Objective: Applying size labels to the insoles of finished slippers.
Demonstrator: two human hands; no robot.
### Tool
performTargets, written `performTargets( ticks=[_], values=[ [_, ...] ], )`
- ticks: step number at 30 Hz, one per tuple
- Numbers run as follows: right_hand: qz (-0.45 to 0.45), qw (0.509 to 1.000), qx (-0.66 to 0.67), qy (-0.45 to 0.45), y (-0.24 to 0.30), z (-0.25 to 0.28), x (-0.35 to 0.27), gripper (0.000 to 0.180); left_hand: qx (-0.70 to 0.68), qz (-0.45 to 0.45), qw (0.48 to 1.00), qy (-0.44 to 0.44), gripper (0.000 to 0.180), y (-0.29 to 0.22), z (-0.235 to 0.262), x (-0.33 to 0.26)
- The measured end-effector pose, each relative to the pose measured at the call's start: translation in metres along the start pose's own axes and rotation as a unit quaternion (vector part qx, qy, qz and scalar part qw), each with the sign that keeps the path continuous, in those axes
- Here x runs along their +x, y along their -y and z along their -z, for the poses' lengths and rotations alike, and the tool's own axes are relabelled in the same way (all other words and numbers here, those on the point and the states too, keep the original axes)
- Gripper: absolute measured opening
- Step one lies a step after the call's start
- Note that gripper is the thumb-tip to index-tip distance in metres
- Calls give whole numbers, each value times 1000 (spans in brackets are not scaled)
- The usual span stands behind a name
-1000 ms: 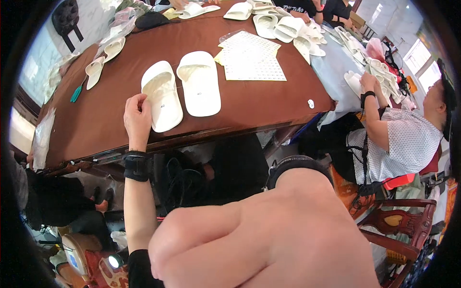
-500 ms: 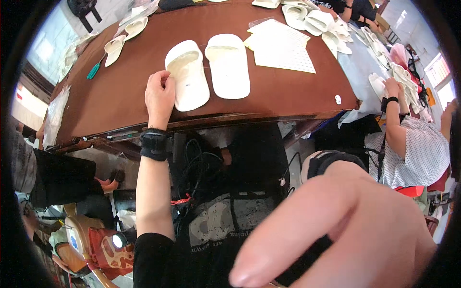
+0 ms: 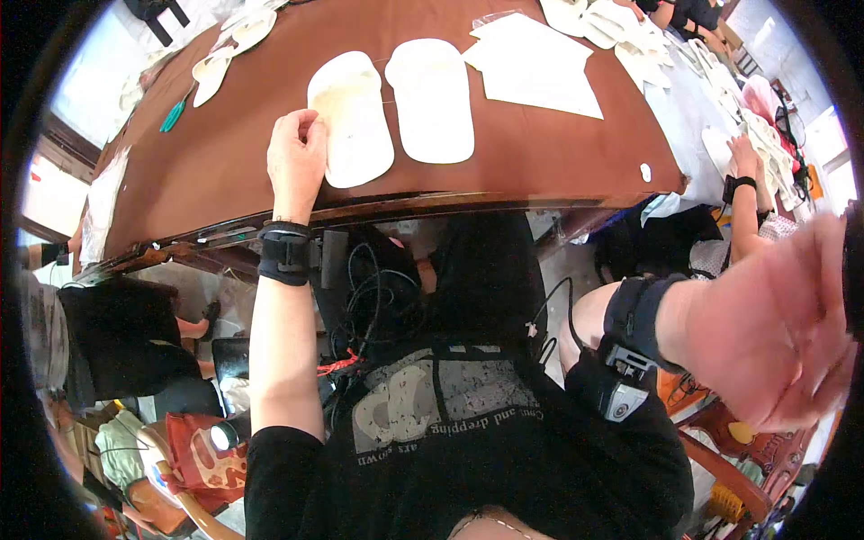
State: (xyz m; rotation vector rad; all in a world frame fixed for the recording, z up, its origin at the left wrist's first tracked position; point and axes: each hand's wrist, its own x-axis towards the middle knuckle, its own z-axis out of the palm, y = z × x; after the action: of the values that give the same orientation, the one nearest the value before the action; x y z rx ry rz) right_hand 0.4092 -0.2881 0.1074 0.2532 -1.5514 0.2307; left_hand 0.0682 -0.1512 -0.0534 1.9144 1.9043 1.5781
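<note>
Two white slippers lie side by side near the front of the brown table, toes pointing away. My left hand [image 3: 296,162] is at the outer side of the left slipper [image 3: 360,144], its fingers curled closed on the edge; the fingertips are partly hidden. Beside it, the right slipper [image 3: 434,117] lies untouched. My right hand [image 3: 778,324] is raised close to the camera at the right, away from the table. Motion and the picture's rim blur its fingers, so I cannot make out whether it holds anything.
White sheets [image 3: 540,67] lie right of the slippers, with a small white piece [image 3: 645,173] at the table's right corner. More white slippers [image 3: 621,27] are heaped at the far right. A teal tassel [image 3: 173,115] lies at the left. A co-worker's hand [image 3: 743,155] works at the right.
My right hand has swung from the lower middle out to the right, uncovering my lap. The view has tilted slightly, shifting the table upward. My left hand stays at the left slipper.
</note>
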Motion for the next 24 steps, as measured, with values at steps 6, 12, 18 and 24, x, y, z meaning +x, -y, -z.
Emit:
performTargets(
  ticks=[6,12,18,24],
  values=[
    [-86,989,-114,-27,-30,19,-2,27,5,-1,1000,1,19,-4,-1,1],
    [-311,937,-140,-69,-125,-18,-43,24,20,-21,1000,-6,20,-4,-3,1],
    [-354,909,-193,108,-203,-25,-96,25,30,-40,999,-1,22,-7,-3,1],
    [-301,850,-353,250,-225,-17,-108,29,39,-30,999,0,25,-8,-2,1]
  ],
)
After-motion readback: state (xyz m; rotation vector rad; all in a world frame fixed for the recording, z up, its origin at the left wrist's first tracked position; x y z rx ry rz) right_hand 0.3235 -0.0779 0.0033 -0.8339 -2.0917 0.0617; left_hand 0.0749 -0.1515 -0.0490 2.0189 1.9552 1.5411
